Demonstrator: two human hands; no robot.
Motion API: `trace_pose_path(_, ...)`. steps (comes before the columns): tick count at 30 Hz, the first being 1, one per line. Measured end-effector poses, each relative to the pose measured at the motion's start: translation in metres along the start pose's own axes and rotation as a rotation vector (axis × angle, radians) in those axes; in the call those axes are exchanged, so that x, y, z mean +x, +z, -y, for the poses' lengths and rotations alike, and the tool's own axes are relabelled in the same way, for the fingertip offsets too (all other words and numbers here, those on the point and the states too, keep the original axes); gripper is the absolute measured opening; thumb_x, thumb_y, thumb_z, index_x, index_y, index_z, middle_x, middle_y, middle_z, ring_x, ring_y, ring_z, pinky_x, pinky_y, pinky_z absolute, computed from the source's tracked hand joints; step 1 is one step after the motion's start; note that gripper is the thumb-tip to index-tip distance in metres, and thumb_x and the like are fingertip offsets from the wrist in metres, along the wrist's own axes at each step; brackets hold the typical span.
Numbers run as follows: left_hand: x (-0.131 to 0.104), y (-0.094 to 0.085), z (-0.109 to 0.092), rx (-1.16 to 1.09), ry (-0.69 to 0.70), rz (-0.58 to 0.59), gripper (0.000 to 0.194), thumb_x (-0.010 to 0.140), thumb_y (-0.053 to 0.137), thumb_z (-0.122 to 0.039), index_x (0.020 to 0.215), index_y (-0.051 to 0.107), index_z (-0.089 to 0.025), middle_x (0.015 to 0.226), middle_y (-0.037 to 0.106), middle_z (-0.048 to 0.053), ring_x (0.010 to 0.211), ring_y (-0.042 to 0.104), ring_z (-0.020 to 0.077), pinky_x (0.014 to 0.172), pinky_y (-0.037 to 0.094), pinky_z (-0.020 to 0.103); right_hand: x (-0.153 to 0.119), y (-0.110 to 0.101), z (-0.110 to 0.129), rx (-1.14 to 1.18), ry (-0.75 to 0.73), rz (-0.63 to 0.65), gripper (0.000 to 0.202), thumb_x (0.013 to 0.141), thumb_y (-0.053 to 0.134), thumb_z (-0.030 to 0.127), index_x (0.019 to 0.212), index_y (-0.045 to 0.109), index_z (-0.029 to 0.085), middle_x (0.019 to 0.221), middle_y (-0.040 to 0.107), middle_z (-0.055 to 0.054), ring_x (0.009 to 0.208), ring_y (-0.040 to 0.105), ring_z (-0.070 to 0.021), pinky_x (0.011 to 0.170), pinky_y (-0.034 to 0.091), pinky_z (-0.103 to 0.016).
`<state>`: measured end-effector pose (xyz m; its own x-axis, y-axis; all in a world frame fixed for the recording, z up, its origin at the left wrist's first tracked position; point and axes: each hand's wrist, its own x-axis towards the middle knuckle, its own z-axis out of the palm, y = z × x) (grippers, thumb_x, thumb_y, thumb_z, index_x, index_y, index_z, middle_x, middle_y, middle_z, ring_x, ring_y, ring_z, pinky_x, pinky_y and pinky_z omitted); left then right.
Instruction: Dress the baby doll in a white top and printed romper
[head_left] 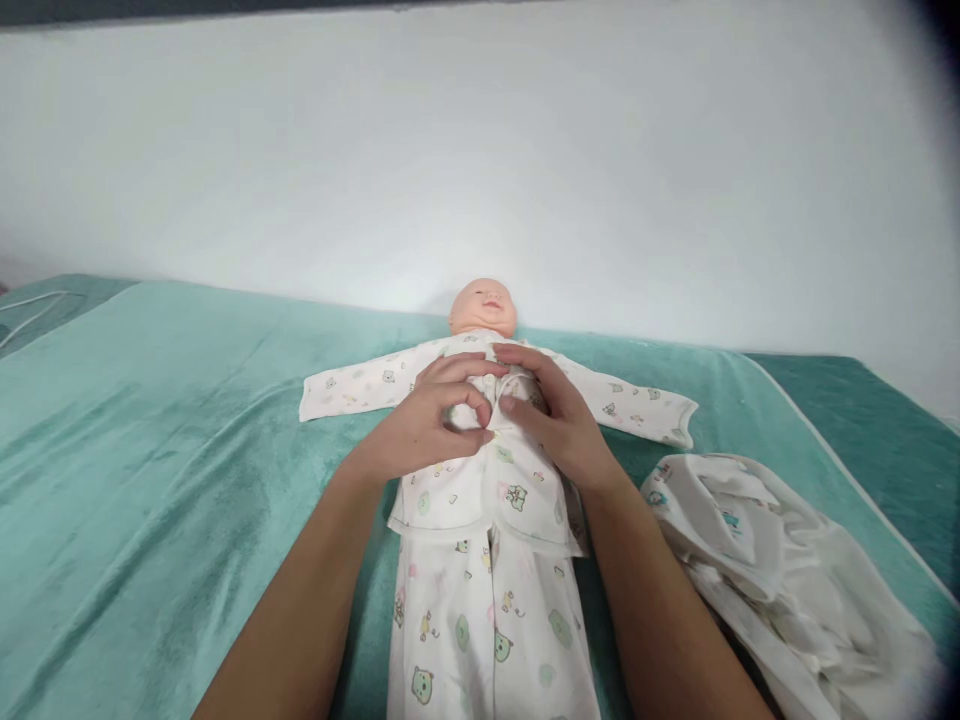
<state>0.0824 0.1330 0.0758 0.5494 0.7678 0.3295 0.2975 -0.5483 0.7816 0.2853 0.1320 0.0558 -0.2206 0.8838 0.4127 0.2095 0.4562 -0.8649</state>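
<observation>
The white printed shirt (484,490) is on a doll laid face up, directly beneath both hands, with its front panels meeting along a centre line between them. The left hand (442,410) rests at the chest on the near side of that line. Its forefinger is curled and its thumb extended, the two tips set narrowly apart at the front edge; whether cloth is caught between them cannot be told. The right hand (551,410) faces it across the centre line, fingers bent and thumb tip on the cloth; a grip on the fabric cannot be confirmed.

One sleeve (352,388) is spread straight out to the left of the left hand. The other sleeve (637,408) extends to the right of the right hand. The doll's head (484,308) lies just beyond the fingertips. Matching printed trousers (487,630) run from under the shirt hem toward the wearer, between the two forearms.

To the right of the right hand, and nearer the wearer, lies a crumpled bundle of white cloth (802,590), partly behind the right forearm. A green blanket (187,430) extends under everything. Well beyond both hands stands a plain white wall (480,140).
</observation>
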Motion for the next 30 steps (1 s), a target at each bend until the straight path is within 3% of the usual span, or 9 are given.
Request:
trace_pose_path(3, 0.000, -0.002, 0.000, -0.006, -0.006, 0.021, 0.009, 0.082, 0.065, -0.016, 0.076, 0.061, -0.022, 0.143, 0.054, 0.003, 0.142, 0.039, 0.0282, 0.116, 0.033, 0.055, -0.001, -0.016, 0.001, -0.032, 0.017, 0.280, 0.062, 0.086, 0.070, 0.033, 0.143, 0.046, 0.041, 0.161, 0.033, 0.006, 0.152, 0.022, -0.0229, 0.125, 0.023, -0.045)
trace_pose_path(6, 0.000, -0.003, 0.000, -0.010, -0.011, 0.028, 0.009, 0.081, 0.065, -0.016, 0.076, 0.061, -0.022, 0.144, 0.054, 0.003, 0.142, 0.039, 0.0291, 0.115, 0.035, 0.054, -0.002, -0.024, 0.001, -0.044, 0.047, 0.350, 0.069, 0.086, 0.071, 0.037, 0.147, 0.040, 0.046, 0.164, 0.024, 0.010, 0.155, 0.013, -0.0235, 0.126, 0.020, -0.048)
trace_pose_path(18, -0.001, -0.005, 0.016, -0.166, -0.013, 0.034, 0.008, 0.084, 0.072, -0.033, 0.081, 0.073, -0.025, 0.145, 0.054, 0.000, 0.146, 0.034, 0.0287, 0.119, 0.033, 0.049, -0.002, -0.019, 0.002, -0.098, 0.061, 0.307, 0.071, 0.084, 0.073, 0.042, 0.146, 0.041, 0.047, 0.163, 0.028, 0.009, 0.154, 0.017, -0.0250, 0.126, 0.021, -0.047)
trace_pose_path(24, -0.001, -0.003, 0.015, -0.134, 0.023, 0.012, 0.011, 0.091, 0.064, -0.031, 0.095, 0.074, -0.028, 0.142, 0.056, 0.001, 0.144, 0.039, 0.0243, 0.121, 0.031, 0.045, -0.001, -0.016, 0.004, -0.069, 0.063, 0.256, 0.068, 0.083, 0.073, 0.038, 0.145, 0.045, 0.042, 0.160, 0.034, 0.005, 0.151, 0.024, -0.0253, 0.124, 0.025, -0.047)
trace_pose_path(27, 0.001, 0.001, 0.013, -0.104, 0.030, -0.049, 0.021, 0.091, 0.063, -0.032, 0.111, 0.069, -0.030, 0.145, 0.054, 0.003, 0.142, 0.041, 0.0227, 0.119, 0.033, 0.043, -0.001, -0.012, 0.004, -0.016, 0.040, 0.185, 0.050, 0.084, 0.072, 0.038, 0.132, 0.057, 0.038, 0.154, 0.043, 0.002, 0.147, 0.034, -0.0247, 0.122, 0.028, -0.046)
trace_pose_path(30, 0.002, 0.005, 0.011, -0.042, 0.018, -0.085, 0.020, 0.090, 0.064, -0.033, 0.110, 0.068, -0.029, 0.146, 0.053, 0.003, 0.142, 0.041, 0.0228, 0.120, 0.031, 0.044, 0.000, -0.006, 0.004, 0.019, 0.054, 0.085, 0.018, 0.087, 0.069, 0.038, 0.103, 0.065, 0.030, 0.147, 0.051, 0.001, 0.140, 0.043, -0.0241, 0.119, 0.031, -0.046)
